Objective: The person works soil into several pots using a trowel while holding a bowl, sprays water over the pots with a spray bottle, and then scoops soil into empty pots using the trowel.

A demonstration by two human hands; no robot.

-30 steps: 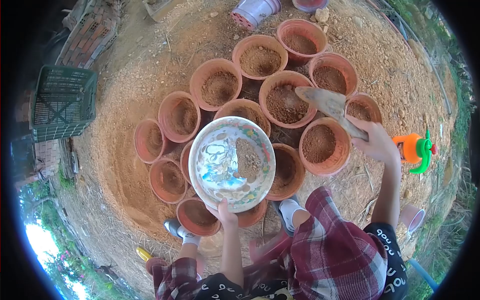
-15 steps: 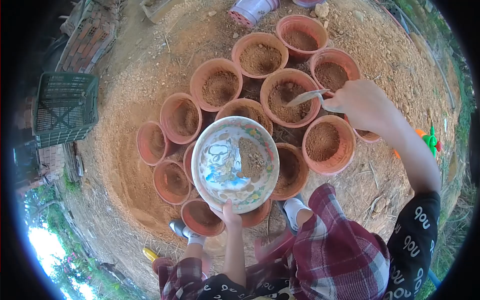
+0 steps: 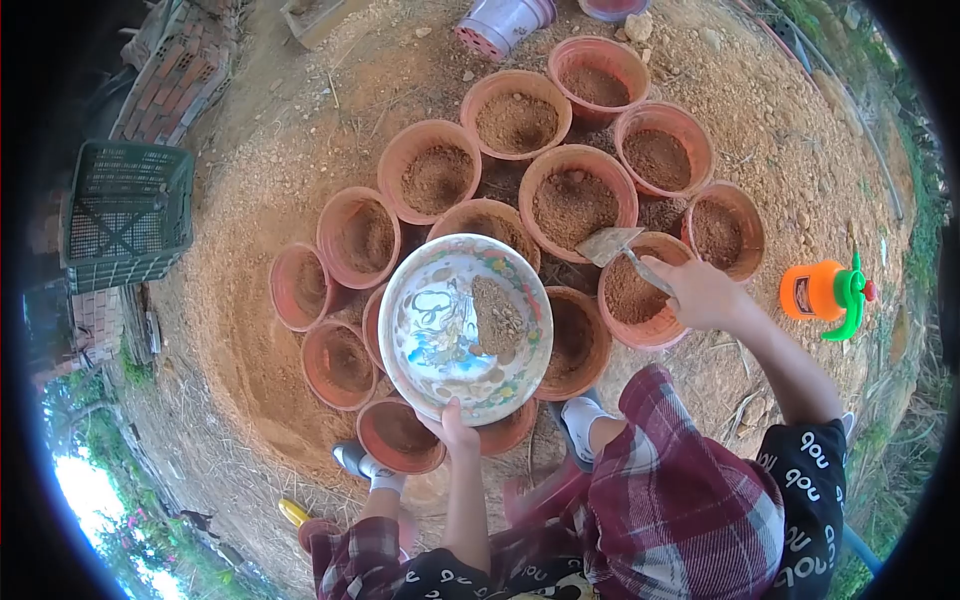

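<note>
My left hand (image 3: 455, 432) grips the near rim of a white bowl (image 3: 420, 375) with a floral border. A patch of dry soil (image 3: 497, 318) lies in the bowl's right half. In my right hand (image 3: 695, 290) is a trowel (image 3: 612, 243), held by its handle, its blade pointing left. The blade overlaps the near rim of a soil-filled terracotta-coloured pot (image 3: 575, 205), and the handle passes over another pot (image 3: 640, 285) with soil in it. Partly hidden behind the bowl is a further pot (image 3: 490, 222).
Several more pots (image 3: 432, 172) with soil stand around the bowl. An orange and green spray bottle (image 3: 822, 290) is on the ground at right. A dark green crate (image 3: 125, 210) stands at left, and a purple pot (image 3: 505, 25) lies tipped at the top.
My right hand with the trowel has moved toward me, and the blade now sits at the near rim of the pot. The spray bottle and a right-hand pot have come into fuller view.
</note>
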